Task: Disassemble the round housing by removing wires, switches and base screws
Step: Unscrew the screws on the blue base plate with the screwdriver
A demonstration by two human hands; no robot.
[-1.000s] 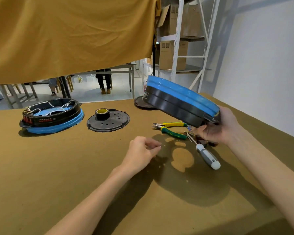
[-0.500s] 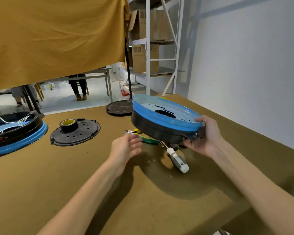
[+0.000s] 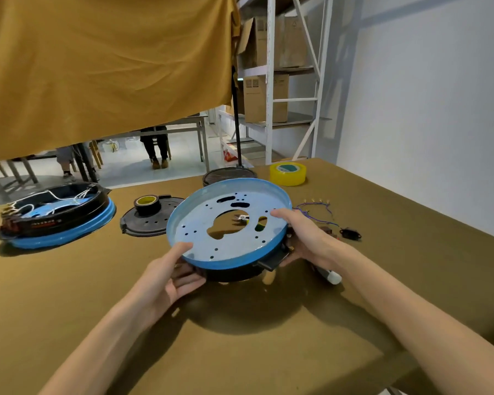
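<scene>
while both hands (image 3: 166, 276) (image 3: 305, 240) grip housing (image 3: 228, 223), seemingly raised, thumbs over rim

A roll of yellow tape (image 3: 288, 173) lies on the brown table (image 3: 69, 295) near its far edge, with a smaller black-and-yellow roll (image 3: 146, 204) to its left. Behind hang a mustard cloth (image 3: 106, 67) and white shelving (image 3: 271, 81) holding cardboard boxes (image 3: 264, 98)

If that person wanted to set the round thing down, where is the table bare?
The round blue-rimmed housing, held by the left hand and right hand, has bare brown tabletop near-left, below the second blue-and-black housing. Crowded on the right: loose wires, yellow tape roll.
</scene>
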